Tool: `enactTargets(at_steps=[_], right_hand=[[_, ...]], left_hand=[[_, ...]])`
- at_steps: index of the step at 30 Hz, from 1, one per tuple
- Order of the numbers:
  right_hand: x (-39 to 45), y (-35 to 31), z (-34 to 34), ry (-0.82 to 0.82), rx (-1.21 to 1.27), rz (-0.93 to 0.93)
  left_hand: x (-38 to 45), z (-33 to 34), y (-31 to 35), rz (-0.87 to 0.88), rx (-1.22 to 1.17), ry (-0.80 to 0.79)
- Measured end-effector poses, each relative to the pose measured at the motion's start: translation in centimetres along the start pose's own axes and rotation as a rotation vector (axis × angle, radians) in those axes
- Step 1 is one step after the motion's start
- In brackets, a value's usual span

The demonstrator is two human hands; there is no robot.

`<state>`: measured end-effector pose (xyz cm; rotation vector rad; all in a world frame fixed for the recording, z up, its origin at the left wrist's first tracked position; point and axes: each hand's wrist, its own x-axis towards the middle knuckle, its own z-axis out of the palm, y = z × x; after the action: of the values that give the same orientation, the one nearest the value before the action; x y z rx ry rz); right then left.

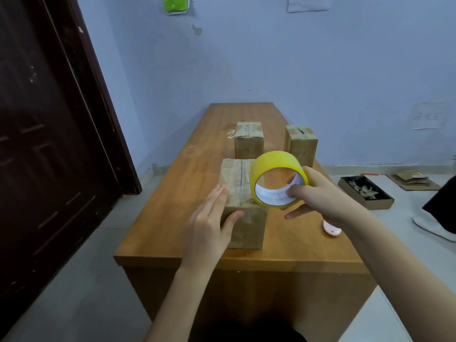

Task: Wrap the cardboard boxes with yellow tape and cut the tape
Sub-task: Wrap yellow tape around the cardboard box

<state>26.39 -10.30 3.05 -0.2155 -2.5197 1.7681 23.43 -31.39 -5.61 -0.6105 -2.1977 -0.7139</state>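
Yellow tape roll point(277, 178) is hovering over the near cardboard box's point(243, 206) right top edge, its open core facing the camera; the right hand point(318, 196) is gripping it, fingers hooked through the core; the left hand point(209, 218), fingers straight, is bracing the box's left side, thumb on the front face; the box is lying just left of and below the roll, on the wooden table point(197, 183), so I judge the right hand is placed to lay tape.
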Motion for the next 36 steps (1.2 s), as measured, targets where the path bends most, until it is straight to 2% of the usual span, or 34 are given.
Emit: enactTargets(at_steps=[4,12,16,22,27,33,36], right_hand=[[0.4,1.1,-1.8,0.079,-0.07,0.028],[-0.4,5.0,-0.3,0.014,0.045,0.147],[0.1,5.4,-0.2,0.048,0.024,0.147],[-0.1,5.3,0.0,0.049,0.051,0.126],[-0.1,5.6,0.0,0.059,0.069,0.127],[0.1,5.6,0.3,0.108,0.08,0.131],[0.0,5.7,0.4,0.101,0.093,0.146]], left_hand=[[0.1,0.0,0.1,-0.017,0.01,-0.017],[0.2,-0.2,1.2,-0.087,0.0,-0.036],[1.5,-0.8,2.0,-0.046,0.204,-0.087],[1.7,1.2,4.9,0.184,0.325,-0.204],[1.9,1.6,5.0,0.175,0.355,-0.205],[2.7,1.7,6.0,0.251,0.458,-0.332],[2.8,1.7,5.4,0.235,0.392,-0.296]])
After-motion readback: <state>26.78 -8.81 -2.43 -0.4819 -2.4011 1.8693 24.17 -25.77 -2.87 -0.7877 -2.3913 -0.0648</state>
